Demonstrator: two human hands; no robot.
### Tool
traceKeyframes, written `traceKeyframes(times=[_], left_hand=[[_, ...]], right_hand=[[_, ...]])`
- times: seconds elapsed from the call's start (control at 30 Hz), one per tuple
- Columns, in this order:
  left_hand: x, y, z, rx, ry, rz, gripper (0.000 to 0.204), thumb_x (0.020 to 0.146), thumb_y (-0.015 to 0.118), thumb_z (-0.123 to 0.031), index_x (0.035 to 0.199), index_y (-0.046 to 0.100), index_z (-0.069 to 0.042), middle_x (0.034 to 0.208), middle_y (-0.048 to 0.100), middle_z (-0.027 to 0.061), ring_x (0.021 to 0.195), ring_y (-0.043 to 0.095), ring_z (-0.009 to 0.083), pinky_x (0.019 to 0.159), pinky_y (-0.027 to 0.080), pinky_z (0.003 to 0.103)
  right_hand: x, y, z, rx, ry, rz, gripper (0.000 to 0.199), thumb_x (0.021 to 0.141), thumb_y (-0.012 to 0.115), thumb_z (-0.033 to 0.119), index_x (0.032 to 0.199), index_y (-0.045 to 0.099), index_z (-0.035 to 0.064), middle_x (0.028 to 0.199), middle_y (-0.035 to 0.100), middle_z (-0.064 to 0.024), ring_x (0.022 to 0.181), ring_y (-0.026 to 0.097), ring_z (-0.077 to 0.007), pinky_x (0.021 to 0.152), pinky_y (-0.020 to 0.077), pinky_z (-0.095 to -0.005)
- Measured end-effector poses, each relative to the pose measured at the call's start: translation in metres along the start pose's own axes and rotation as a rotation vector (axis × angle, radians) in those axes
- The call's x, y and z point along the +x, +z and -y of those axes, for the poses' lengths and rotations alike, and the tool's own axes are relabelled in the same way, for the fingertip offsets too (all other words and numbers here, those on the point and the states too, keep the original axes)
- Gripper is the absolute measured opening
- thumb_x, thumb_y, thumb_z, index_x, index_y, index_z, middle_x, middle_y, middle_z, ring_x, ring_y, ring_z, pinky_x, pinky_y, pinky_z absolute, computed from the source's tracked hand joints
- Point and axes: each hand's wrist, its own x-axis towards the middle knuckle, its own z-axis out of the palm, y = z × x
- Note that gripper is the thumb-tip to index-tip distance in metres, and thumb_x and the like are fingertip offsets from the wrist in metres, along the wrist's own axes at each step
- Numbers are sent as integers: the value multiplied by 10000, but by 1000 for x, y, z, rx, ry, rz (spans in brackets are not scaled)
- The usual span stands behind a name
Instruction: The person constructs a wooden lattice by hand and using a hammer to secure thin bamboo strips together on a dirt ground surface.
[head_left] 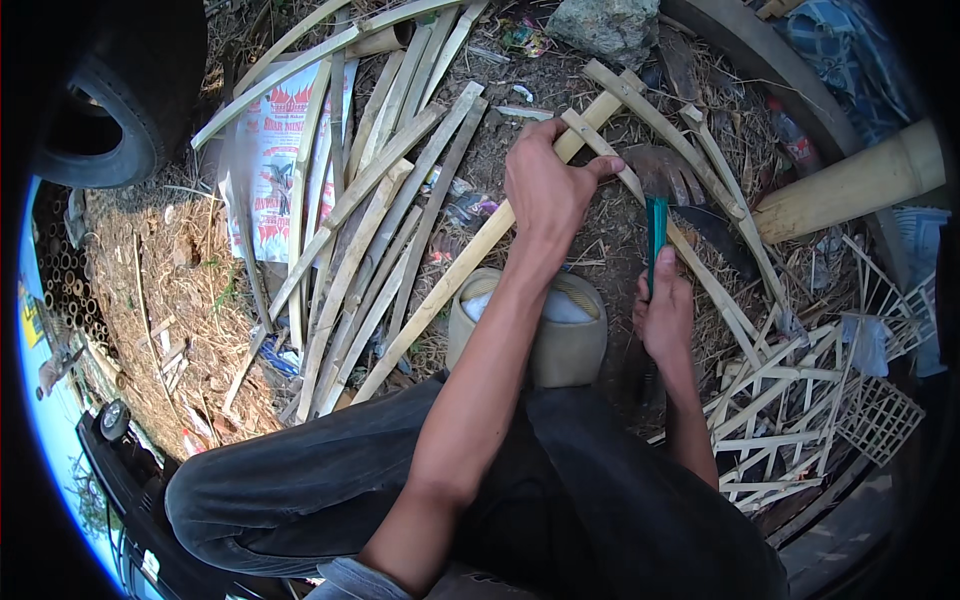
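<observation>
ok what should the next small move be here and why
I'd probably ease the left hand a little away from the green-handled tool first: its thumb lies by the bamboo strip, close to the tool's blurred far end, and the right hand grips the handle, so a slip might catch it.

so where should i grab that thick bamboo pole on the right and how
Probably grip the thick bamboo pole near its middle, from above, wrapping across its round body. It lies slanted across the dark curved rim, upper side exposed, with its left end close to bamboo strips. The right hand, the nearer one, holds a teal-handled tool, so would need freeing first.
</observation>
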Motion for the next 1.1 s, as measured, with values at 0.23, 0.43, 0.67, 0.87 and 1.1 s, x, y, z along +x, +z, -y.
traceKeyframes(times=[0.23,0.43,0.67,0.87,1.1], left_hand=[[4,7,4,-46,-32,54,735,600,1001,-324,1121,713,106,992,754,243,897,743,347,862,567,409],[-8,11,-4,17,-23,-95,692,577,1014,-278,1055,674,90,1000,735,234,945,724,367,882,553,430],[-18,20,-5,136,74,-286,629,575,990,-143,1041,645,102,1070,605,228,1079,555,389,947,473,448],[-17,22,3,-95,29,-199,504,583,969,-91,946,685,114,1066,580,199,1068,531,370,922,472,439],[-22,24,7,13,148,-201,378,650,945,-186,873,743,42,1078,593,162,1045,526,332,917,471,432]], right_hand=[[6,-4,4,29,21,-20,666,1042,336,715,740,427,129,548,361,55,408,346,-70,383,268,-258],[5,1,4,-2,-23,-3,652,1048,361,696,744,437,124,559,365,62,428,356,-61,404,283,-251],[15,4,18,-93,-171,64,646,1061,396,656,715,453,113,579,374,66,458,365,-48,425,290,-240],[12,7,33,-121,-199,72,646,1071,395,637,712,466,104,595,392,60,485,380,-46,441,301,-235],[13,1,31,-159,-211,47,661,1069,379,649,702,457,104,601,389,63,484,376,-42,437,295,-234]])
